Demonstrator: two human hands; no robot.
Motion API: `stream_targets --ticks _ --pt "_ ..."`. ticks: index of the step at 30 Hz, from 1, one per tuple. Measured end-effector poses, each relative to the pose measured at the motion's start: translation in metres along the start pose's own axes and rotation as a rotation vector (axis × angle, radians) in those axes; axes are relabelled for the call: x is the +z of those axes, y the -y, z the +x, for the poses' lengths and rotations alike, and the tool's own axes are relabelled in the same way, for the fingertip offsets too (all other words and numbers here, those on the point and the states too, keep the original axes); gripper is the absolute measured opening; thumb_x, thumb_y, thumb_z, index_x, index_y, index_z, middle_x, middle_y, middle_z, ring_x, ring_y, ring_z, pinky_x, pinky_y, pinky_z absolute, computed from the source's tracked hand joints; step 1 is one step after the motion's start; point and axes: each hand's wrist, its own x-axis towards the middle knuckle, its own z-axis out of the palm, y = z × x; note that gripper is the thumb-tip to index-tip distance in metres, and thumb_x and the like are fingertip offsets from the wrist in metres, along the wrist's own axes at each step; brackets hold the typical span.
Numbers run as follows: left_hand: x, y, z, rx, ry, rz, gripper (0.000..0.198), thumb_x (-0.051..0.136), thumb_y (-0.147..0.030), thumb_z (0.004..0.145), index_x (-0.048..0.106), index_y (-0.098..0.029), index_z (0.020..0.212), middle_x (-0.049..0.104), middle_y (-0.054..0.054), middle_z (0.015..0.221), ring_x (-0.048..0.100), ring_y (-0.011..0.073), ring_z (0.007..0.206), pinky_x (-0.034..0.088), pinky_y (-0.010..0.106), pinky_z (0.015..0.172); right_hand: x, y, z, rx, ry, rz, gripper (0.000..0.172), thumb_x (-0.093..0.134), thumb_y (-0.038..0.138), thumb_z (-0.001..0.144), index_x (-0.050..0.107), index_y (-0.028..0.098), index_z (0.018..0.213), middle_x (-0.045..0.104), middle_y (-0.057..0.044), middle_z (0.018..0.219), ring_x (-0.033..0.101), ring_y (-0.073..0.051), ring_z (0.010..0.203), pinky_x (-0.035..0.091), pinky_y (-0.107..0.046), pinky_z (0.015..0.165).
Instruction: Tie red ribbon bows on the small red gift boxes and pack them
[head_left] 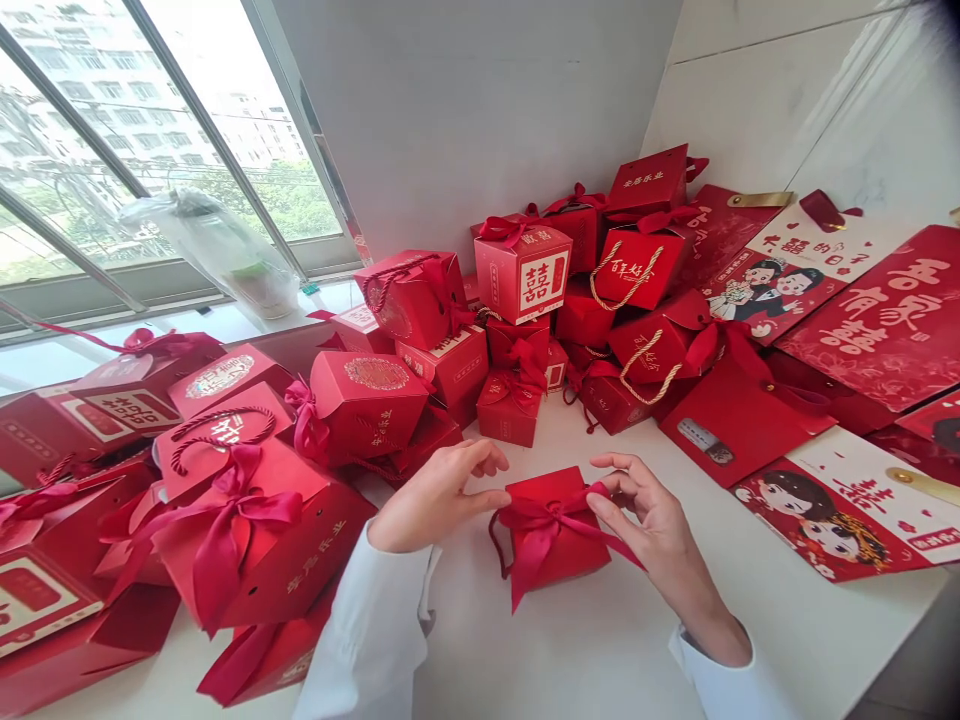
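Far left: window (pixel 112 130), with a clear plastic bag (pixel 225 250) leaning on the sill.

Left of table (pixel 585 650): a crowded heap of red gift boxes. The nearest was a large box (pixel 292 560) tied with a wide satin bow.

Left hand (pixel 435 500), white sleeve: thumb and forefinger were pinched together on the left end of the ribbon (pixel 544 520), and the other fingers were curled loosely above.

Centre: small red box (pixel 559 565), flat on the table between the two hands and near the front edge. It stood apart from both heaps. The ribbon was tied in a bow across its top, with tails trailing down the front.

Right hand (pixel 656 525): thumb and forefinger were closed on the right loop of the same ribbon, with the remaining fingers spread.

Handling, judged: thin card, so light and easy to dent, and it would slide on the smooth table if pulled from one side only. The satin looked slippery and soft. Hold the loops close to the knot and pull evenly from both sides. To lift the box, take it by its side walls, not by the bow.

Behind, centre: stacked boxes (pixel 521 270), some with gold cord handles.

Right: flat red paper bags (pixel 885 320) printed with gold characters and cartoon couples, lying overlapped.
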Motion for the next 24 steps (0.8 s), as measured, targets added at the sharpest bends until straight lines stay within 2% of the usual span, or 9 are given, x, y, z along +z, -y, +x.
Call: stream_targets --ticks 3,5,8,14,21,24 --pt "0.001 0.004 -0.001 -0.073 0.152 -0.022 0.021 0.059 -0.038 0.078 0.059 -0.019 0.088 0.063 0.001 0.081 0.056 0.0139 0.072 0.042 0.021 0.062 0.001 0.0 0.0 0.007 0.003 0.0 0.029 0.054 0.038 0.084 0.049 0.022 0.108 0.059 0.002 0.073 0.056 -0.016 0.071 0.044 -0.028 0.07" --pt "0.005 0.001 0.0 -0.1 0.195 -0.016 0.02 0.059 -0.037 0.078 0.058 -0.018 0.082 0.063 0.0 0.075 0.054 0.0128 0.066 0.04 0.021 0.058 0.001 0.0 0.0 0.015 0.002 0.003 0.03 0.054 0.039 0.084 0.049 0.023 0.108 0.059 0.002 0.074 0.056 -0.016 0.071 0.044 -0.027 0.07" --pt "0.011 -0.004 0.002 -0.104 0.164 0.021 0.018 0.059 -0.035 0.077 0.056 -0.018 0.079 0.06 -0.002 0.07 0.049 0.0117 0.062 0.036 0.021 0.055 0.001 -0.001 -0.002 0.034 0.002 0.008 0.031 0.055 0.04 0.084 0.049 0.024 0.11 0.06 0.002 0.076 0.056 -0.016 0.073 0.045 -0.028 0.071" --pt "0.015 -0.006 0.006 -0.024 0.08 0.098 0.006 0.056 -0.024 0.075 0.057 -0.018 0.077 0.055 -0.002 0.069 0.045 0.0104 0.061 0.033 0.021 0.057 0.001 0.001 -0.008 0.051 0.011 0.009 0.031 0.054 0.041 0.085 0.048 0.024 0.11 0.06 0.001 0.075 0.059 -0.018 0.077 0.046 -0.03 0.074" --pt "0.014 -0.006 0.009 -0.002 0.113 0.057 0.025 0.058 -0.042 0.078 0.055 -0.018 0.069 0.053 -0.003 0.065 0.042 0.0104 0.06 0.029 0.021 0.053 0.001 0.0 -0.011 0.058 -0.023 -0.006 0.032 0.054 0.042 0.085 0.049 0.023 0.11 0.061 0.001 0.074 0.06 -0.017 0.074 0.047 -0.028 0.071" --pt "0.017 -0.006 0.011 -0.032 0.079 0.034 0.026 0.051 -0.038 0.082 0.052 -0.018 0.066 0.051 -0.003 0.063 0.041 0.0103 0.058 0.03 0.022 0.055 0.002 -0.002 -0.01 0.059 -0.03 0.005 0.031 0.054 0.043 0.085 0.05 0.023 0.109 0.062 0.001 0.076 0.06 -0.016 0.073 0.048 -0.027 0.068"
